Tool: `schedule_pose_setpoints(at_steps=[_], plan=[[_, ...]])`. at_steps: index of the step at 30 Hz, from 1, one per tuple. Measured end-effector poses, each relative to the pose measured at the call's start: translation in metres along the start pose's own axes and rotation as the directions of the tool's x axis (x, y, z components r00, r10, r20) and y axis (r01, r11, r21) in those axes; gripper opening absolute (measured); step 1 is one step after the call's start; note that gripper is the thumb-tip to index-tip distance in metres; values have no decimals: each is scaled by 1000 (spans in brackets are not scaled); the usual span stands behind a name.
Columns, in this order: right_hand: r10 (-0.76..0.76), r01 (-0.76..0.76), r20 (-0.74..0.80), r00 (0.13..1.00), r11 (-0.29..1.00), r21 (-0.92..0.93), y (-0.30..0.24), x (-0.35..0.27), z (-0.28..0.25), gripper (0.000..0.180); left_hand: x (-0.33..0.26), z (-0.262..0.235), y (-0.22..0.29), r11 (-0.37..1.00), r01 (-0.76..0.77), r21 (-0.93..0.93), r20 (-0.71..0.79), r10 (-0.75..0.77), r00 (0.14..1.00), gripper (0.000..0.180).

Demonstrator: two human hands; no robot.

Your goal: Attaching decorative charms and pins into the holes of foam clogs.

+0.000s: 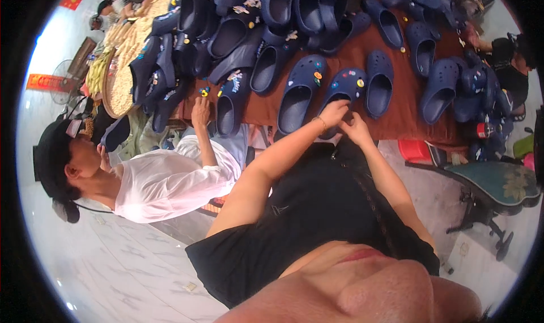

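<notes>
At the near edge of the table lies a navy clog (343,84) with several colourful charms on its perforated upper. My left hand (333,114) is closed on its opening, the fingertips reaching inside. Close beside it, at the clog's heel end, my right hand (357,130) has its fingers bent together in a pinch; what they hold, if anything, is hidden. To the left stands a charm-decorated clog (298,93), and to the right a plain navy clog (379,84). Neither of these is touched by my hands.
Many more navy clogs (229,34) pile up on the brown-covered table (262,109). At my left a person in white (170,178) has a hand (200,113) near small charms (204,91). A swivel chair (493,181) and a red stool (416,151) stand at right.
</notes>
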State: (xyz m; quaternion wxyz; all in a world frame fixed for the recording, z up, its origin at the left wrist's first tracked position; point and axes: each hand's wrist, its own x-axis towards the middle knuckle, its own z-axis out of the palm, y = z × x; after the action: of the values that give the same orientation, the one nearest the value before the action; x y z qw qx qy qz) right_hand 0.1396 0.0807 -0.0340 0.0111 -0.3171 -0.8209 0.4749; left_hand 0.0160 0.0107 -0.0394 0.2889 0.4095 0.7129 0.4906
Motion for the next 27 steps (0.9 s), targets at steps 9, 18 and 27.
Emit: schedule_pose_setpoints(at_steps=[9, 18, 27], plan=[[66, -71, 32, 997, 758, 648, 35, 19, -24, 29, -43, -6, 18, 780, -217, 587, 26, 250, 968, 32], [104, -104, 38, 994, 752, 651, 35, 17, -25, 25, -18, -115, 115, 986, -59, 155, -130, 79, 988, 23], [30, -66, 65, 997, 728, 682, 38, 2, -29, 23, 146, -260, 195, 620, -66, 782, -380, 558, 738, 35]])
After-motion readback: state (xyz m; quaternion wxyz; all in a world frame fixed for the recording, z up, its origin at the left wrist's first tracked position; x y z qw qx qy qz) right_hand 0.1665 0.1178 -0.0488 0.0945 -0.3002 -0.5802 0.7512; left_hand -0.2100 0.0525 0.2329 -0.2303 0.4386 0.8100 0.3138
